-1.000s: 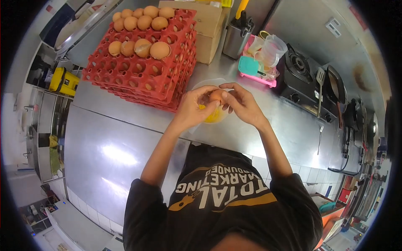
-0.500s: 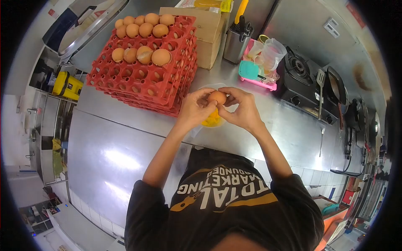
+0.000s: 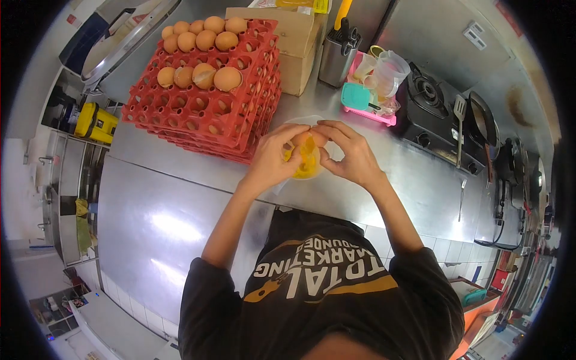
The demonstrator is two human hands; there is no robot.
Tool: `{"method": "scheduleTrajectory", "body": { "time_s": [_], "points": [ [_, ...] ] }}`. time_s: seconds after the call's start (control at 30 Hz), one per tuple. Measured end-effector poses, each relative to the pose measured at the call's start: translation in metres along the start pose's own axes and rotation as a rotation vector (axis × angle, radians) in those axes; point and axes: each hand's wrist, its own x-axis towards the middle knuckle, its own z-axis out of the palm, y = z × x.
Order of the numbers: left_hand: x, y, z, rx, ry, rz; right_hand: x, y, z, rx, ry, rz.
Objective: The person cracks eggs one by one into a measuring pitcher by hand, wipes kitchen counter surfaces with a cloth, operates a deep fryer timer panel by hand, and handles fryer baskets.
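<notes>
A cracked brown egg (image 3: 316, 138) is held between my two hands, its shell parted, with yolk dropping from it. My left hand (image 3: 275, 157) grips the shell on the left side, and my right hand (image 3: 353, 155) grips it on the right. Right below them is a clear bowl (image 3: 316, 174) with yellow egg inside, partly hidden by my hands. Left of the bowl rises a stack of red egg trays (image 3: 198, 123). Several brown eggs (image 3: 206, 40) sit in the top tray, some of them with cracked shells.
Behind stand a cardboard box (image 3: 294, 57) and a metal utensil holder (image 3: 339, 59). A pink basket (image 3: 371, 114) with plastic containers is next to a black gas stove (image 3: 429, 120) with a spatula (image 3: 459, 129) and pan. A fork (image 3: 462, 198) lies on the steel counter (image 3: 408, 198).
The egg, whole-looking before, has split open between my hands, and its yolk and white now fall toward the bowl. My fingers have moved slightly apart.
</notes>
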Motion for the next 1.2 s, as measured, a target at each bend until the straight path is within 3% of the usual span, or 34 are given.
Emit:
{"method": "scheduleTrajectory", "body": {
  "time_s": [0.17, 0.37, 0.5, 0.57, 0.67, 0.73, 0.8, 0.83, 0.9, 1.03, 1.2],
  "points": [
    [0.000, 0.016, -0.008, 0.067, 0.005, 0.202, 0.006, -0.013, -0.010, -0.033, -0.010, -0.063],
    [0.005, 0.063, -0.026, -0.161, 0.170, 0.098, 0.048, -0.036, -0.015, 0.056, 0.089, -0.191],
    [0.016, 0.080, -0.060, -0.103, 0.334, 0.205, 0.097, -0.065, -0.027, 0.038, 0.107, -0.303],
    [0.018, 0.094, -0.096, 0.028, 0.505, 0.205, 0.128, -0.068, -0.032, -0.013, 0.103, -0.295],
    [0.030, 0.083, -0.165, 0.579, 0.679, 0.271, 0.193, -0.051, -0.023, -0.088, 0.037, -0.331],
    [0.037, 0.060, -0.203, 0.682, 0.721, 0.241, 0.236, -0.043, -0.005, -0.153, -0.139, -0.288],
    [0.043, 0.033, -0.235, 0.996, 0.685, 0.166, 0.269, -0.034, 0.020, -0.281, -0.138, -0.273],
    [0.045, 0.021, -0.244, 1.003, 0.690, 0.174, 0.279, -0.034, 0.030, -0.411, -0.143, -0.246],
    [0.047, 0.004, -0.254, 1.016, 0.560, 0.107, 0.287, -0.042, 0.044, -0.416, -0.151, -0.182],
    [0.036, 0.008, -0.250, 0.948, 0.527, 0.107, 0.293, -0.044, 0.057, -0.478, -0.132, -0.091],
    [0.019, 0.049, -0.224, 0.847, 0.779, 0.275, 0.294, -0.041, 0.056, -0.478, -0.130, -0.039]
  ]
}}
